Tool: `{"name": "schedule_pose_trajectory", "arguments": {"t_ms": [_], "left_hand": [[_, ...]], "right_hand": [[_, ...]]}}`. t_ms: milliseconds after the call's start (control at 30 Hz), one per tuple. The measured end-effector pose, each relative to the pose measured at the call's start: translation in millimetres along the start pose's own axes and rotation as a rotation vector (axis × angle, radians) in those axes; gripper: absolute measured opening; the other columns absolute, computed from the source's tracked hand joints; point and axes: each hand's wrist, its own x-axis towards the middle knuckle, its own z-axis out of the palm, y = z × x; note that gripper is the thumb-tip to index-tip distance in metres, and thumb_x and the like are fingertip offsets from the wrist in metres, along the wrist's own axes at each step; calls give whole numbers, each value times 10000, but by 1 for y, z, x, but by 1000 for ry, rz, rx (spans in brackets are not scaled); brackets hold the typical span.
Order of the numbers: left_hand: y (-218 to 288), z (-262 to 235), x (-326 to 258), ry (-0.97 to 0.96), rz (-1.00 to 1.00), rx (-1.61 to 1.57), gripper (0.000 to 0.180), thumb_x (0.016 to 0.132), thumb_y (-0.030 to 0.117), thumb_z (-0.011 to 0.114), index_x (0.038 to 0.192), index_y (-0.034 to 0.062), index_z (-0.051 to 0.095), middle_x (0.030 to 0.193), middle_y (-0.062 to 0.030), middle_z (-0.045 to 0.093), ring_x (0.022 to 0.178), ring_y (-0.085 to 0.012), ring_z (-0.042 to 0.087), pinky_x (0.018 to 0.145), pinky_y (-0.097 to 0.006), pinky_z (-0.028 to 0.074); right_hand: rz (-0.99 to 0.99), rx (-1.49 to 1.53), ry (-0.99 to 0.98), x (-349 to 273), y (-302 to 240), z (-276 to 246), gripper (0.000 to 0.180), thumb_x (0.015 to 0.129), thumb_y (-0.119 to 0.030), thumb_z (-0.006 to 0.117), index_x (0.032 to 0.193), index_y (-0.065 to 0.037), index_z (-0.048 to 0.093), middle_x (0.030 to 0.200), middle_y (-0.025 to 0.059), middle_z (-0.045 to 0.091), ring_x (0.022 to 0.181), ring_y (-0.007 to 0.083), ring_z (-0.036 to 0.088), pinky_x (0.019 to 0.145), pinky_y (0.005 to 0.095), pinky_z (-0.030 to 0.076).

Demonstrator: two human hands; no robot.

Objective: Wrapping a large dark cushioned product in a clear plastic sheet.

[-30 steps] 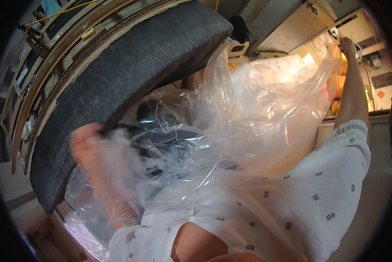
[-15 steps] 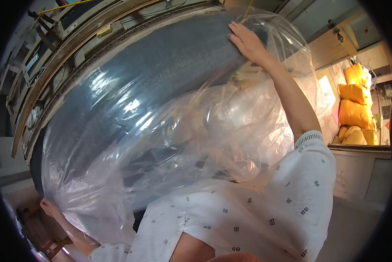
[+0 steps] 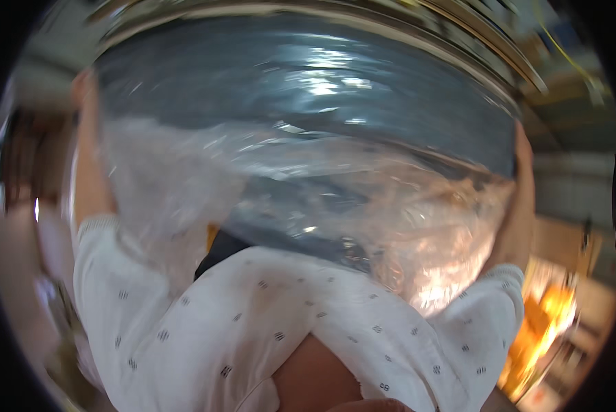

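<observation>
A wide dark grey-blue sheet of material stretches across the upper middle, with a clear plastic sheet lying wrinkled over it and hanging toward my body. At its left edge my left hand is raised, its fingers curled in on the plastic, blurred by motion. On the opposite side my right hand is at the right edge of the dark material. Its fingers are smeared and partly hidden, so their grip does not show. Both arms are stretched wide around the plastic, which bunches near my shirt.
A curved-looking frame with long rails runs behind the dark material. Orange-yellow bundles glow at the lower right. A yellow cord hangs at the upper right. Blurred brown furniture stands at the left.
The view has swung round, so the dark material now lies level across it. My right hand has gone from lying flat on the top far corner to the right edge. My left hand appears higher.
</observation>
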Motion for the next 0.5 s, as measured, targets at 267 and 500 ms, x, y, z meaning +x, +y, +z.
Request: {"name": "schedule_pose_trajectory", "arguments": {"t_ms": [267, 500], "left_hand": [[103, 42, -46, 211, -209, -35, 252, 800, 284, 530, 895, 58, 586, 840, -176, 627, 822, -325, 600, 719, -397, 462], [113, -5, -31, 233, -369, 55, 274, 800, 275, 536, 913, 31, 586, 882, -190, 627, 875, -339, 589, 773, -408, 448]], "right_hand": [[-956, -329, -6, -131, -228, 117, 188, 909, -190, 491, 929, -21, 570, 799, 40, 527, 741, 130, 528, 660, 265, 425], [-596, 462, -1326, -396, -316, 312, 425, 824, -146, 586, 1211, -10, 475, 1238, 126, 488, 1108, 200, 491, 898, 313, 413]]}}
